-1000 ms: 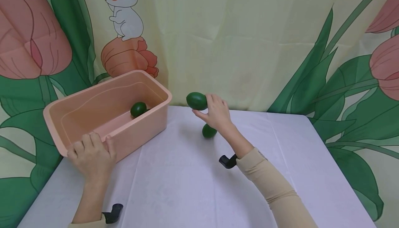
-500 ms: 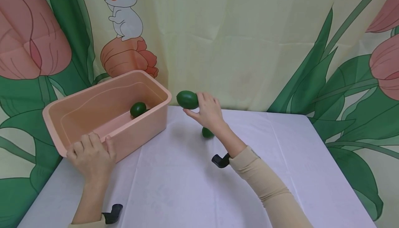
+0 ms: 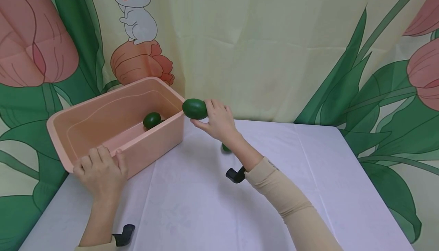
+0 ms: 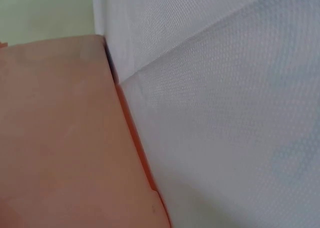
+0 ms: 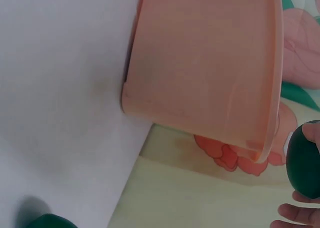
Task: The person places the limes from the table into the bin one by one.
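Observation:
My right hand (image 3: 219, 121) pinches a smooth dark green oval fruit (image 3: 195, 109) between thumb and fingers, above the table. In the head view this fruit overlaps the right end of the pink plastic bin (image 3: 154, 144). Curled over the bin's near rim, toward its left end, is my left hand (image 3: 103, 173). Inside the bin lies a similar green fruit (image 3: 152, 120), with a sliver of another green thing beside it, mostly hidden by the wall. One more green fruit (image 3: 225, 148) rests on the table, largely covered by my right wrist. The right wrist view also shows the held fruit (image 5: 304, 160).
A white cloth (image 3: 192, 197) covers the table. Behind it hangs a pale curtain (image 3: 247, 53) printed with tulips, leaves and a white animal. A black wrist mount (image 3: 235, 175) juts from the right sleeve, and another black mount (image 3: 124, 235) from the left.
My right hand has moved left with the green fruit, up to the bin's right end. The fruit on the table is now more covered by my arm. My left hand stays put.

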Motion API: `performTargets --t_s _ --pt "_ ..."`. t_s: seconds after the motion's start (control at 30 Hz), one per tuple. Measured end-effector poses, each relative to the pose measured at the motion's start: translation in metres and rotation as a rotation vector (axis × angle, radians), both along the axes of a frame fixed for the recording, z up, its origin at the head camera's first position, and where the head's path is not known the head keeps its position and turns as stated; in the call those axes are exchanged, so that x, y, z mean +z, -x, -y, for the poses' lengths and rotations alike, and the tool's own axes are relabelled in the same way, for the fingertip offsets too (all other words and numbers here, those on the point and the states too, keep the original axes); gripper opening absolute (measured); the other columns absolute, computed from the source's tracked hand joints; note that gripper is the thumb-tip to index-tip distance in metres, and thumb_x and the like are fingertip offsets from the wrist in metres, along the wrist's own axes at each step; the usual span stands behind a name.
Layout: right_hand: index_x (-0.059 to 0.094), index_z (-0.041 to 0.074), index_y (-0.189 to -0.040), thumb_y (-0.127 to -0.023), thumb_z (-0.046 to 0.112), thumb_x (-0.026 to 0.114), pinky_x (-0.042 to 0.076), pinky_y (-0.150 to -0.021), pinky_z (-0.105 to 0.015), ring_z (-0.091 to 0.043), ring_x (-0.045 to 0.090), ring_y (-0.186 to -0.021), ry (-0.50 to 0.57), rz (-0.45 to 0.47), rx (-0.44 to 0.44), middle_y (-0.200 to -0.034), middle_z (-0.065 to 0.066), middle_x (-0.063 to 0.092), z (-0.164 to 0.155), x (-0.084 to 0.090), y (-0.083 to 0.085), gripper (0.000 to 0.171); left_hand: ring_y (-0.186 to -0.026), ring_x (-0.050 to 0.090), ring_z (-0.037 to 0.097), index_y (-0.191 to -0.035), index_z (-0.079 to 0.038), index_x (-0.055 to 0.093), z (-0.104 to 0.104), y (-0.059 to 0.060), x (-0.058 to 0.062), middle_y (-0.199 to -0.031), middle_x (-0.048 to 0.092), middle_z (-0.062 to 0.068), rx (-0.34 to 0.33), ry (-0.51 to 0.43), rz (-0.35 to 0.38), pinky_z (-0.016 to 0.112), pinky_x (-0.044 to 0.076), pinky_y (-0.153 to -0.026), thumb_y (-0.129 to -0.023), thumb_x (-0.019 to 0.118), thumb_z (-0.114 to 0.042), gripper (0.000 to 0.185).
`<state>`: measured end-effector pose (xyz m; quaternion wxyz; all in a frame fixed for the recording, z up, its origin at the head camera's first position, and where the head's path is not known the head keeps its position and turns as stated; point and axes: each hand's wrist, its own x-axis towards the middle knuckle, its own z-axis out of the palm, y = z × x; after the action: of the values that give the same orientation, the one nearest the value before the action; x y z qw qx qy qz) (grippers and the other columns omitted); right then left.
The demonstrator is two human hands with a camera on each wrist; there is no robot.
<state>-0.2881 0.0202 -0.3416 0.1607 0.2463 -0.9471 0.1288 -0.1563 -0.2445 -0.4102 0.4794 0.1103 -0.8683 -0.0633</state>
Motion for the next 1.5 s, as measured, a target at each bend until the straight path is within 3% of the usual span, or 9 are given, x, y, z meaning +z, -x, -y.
performTargets --t_s 0.4,0.77,1.03,1.27,1.5 --pt "0.048 0.010 -0.119 -0.078 0.059 0.055 0.037 -0.089 -0.038 -0.017 0.049 -0.104 -0.047 -0.009 0.036 -0.112 -0.003 0.053 0.021 0.007 -0.003 0.065 -0.078 0.037 0.045 -0.088 0.012 0.043 0.000 0.000 0.000 -0.082 0.042 0.029 0.010 -0.003 0.007 0.055 0.026 -0.072 -0.091 0.029 -0.038 0.052" --pt "0.043 0.012 -0.127 -0.080 0.061 0.050 0.035 -0.090 -0.035 -0.016 0.044 -0.111 -0.158 0.021 0.048 -0.117 -0.002 0.050 0.038 0.005 -0.003 0.069 -0.079 0.037 0.045 -0.088 0.012 0.043 0.000 -0.001 0.001 -0.083 0.042 0.029 0.018 -0.002 0.046 0.055 0.027 -0.072 -0.092 0.026 -0.040 0.055" --pt "0.038 0.013 -0.131 -0.080 0.061 0.050 0.034 -0.094 -0.036 -0.015 0.042 -0.114 -0.169 0.054 0.070 -0.119 -0.001 0.048 0.050 0.009 -0.005 0.071 -0.080 0.037 0.044 -0.088 0.012 0.043 0.000 -0.001 0.001 -0.084 0.042 0.029 0.018 0.000 0.046 0.055 0.027 -0.074 -0.091 0.027 -0.039 0.053" --pt "0.039 0.015 -0.127 -0.080 0.064 0.047 0.035 -0.090 -0.034 -0.014 0.044 -0.112 -0.217 0.048 0.072 -0.115 0.001 0.047 0.062 0.014 -0.003 0.068 -0.081 0.038 0.044 -0.089 0.011 0.043 0.000 -0.001 0.001 -0.084 0.042 0.029 0.020 0.002 0.050 0.055 0.027 -0.074 -0.091 0.027 -0.039 0.053" --pt "0.040 0.016 -0.125 -0.079 0.065 0.047 0.035 -0.089 -0.032 -0.012 0.043 -0.112 -0.195 0.035 0.091 -0.125 0.002 0.045 0.076 0.019 -0.002 0.067 -0.081 0.038 0.044 -0.089 0.012 0.043 0.001 -0.001 0.001 -0.085 0.043 0.029 0.022 0.006 0.059 0.055 0.028 -0.074 -0.092 0.026 -0.039 0.054"
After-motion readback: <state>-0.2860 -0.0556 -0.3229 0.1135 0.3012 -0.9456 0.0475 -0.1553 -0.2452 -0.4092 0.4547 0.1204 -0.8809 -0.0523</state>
